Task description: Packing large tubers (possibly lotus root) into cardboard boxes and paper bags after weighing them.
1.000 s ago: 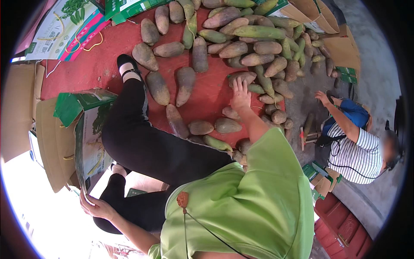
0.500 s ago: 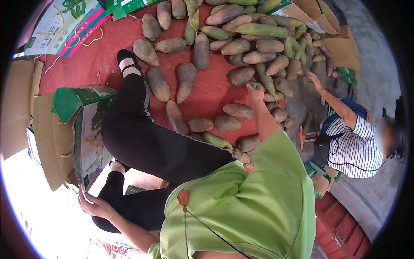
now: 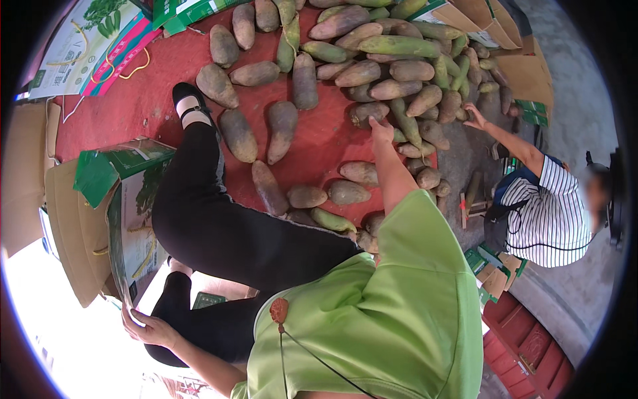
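Observation:
My right hand (image 3: 381, 130) reaches out to a purplish-brown radish (image 3: 367, 114) at the edge of the heap. Its fingers are closed on the radish's near end, partly hidden by the hand itself. At the lower left, my left hand (image 3: 147, 328) pinches the lower edge of an upright printed carton (image 3: 136, 219) with green flaps, thumb on one side and fingers on the other. Several loose radishes lie between my leg and the heap, one of them a dark, tapering radish (image 3: 282, 130).
A big heap of radishes (image 3: 399, 46) covers the far right of the red surface (image 3: 312, 143). Across it, a person in a striped shirt (image 3: 548, 213) extends a hand (image 3: 475, 118) toward the heap. Cardboard boxes (image 3: 528, 73) stand behind. My bent leg (image 3: 246, 226) crosses the near side.
My right hand has moved left and slightly away from me, onto the radish. The other person's hand has come nearer the heap. My left hand stays at the carton's edge.

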A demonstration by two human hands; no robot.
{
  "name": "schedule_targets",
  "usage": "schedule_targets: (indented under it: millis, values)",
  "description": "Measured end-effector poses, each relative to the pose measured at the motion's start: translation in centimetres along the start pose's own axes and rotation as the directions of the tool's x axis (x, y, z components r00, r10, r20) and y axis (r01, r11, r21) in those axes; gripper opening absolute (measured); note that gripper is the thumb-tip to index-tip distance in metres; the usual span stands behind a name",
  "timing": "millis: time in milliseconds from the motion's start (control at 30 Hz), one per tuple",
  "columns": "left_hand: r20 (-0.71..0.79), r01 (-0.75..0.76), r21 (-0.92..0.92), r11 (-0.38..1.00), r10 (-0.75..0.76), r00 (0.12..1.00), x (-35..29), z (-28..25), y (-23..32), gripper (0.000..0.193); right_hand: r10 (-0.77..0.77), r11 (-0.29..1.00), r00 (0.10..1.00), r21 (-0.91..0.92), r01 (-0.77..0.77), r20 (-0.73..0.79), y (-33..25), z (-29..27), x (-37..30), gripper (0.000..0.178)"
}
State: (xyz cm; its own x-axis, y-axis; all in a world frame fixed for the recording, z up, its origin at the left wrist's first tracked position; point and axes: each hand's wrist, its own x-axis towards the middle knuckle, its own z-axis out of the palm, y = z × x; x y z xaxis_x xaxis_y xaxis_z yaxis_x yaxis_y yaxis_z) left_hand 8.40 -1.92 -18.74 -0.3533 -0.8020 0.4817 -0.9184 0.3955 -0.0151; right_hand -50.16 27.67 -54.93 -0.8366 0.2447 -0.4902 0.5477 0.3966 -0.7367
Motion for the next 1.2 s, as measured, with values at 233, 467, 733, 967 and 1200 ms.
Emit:
schedule_targets:
  millis: [233,467,733,967,1200]
  values:
    - [-0.002,0.003,-0.011,1.0,-0.003,1.0,-0.2,0.2,-0.5,0.022,-0.131,0.989,0.956,0.024,0.143,-0.263,-5.5,-4.5,1.2,0.055]
    - [0.004,0.013,0.02,1.0,-0.013,1.0,-0.5,-0.7,-1.0,0.022,0.087,0.991,0.966,0.119,-0.059,-0.242,-11.5,-5.2,1.5,0.042]
    - [0.032,0.07,0.075,0.995,-0.073,0.997,-0.8,-0.5,-1.1,0.023,0.126,0.992,0.967,0.025,-0.124,-0.223,-11.3,-5.8,5.9,0.027]
    - [0.028,0.094,0.045,0.995,-0.096,0.995,-0.8,0.2,-1.0,0.023,0.127,0.988,0.959,0.114,-0.101,-0.252,-11.7,-7.1,5.8,0.023]
    - [0.017,0.092,0.002,0.996,-0.092,0.996,-0.7,0.6,-1.3,0.023,0.194,0.953,0.975,0.214,-0.214,0.111,-9.8,-11.4,4.0,0.022]
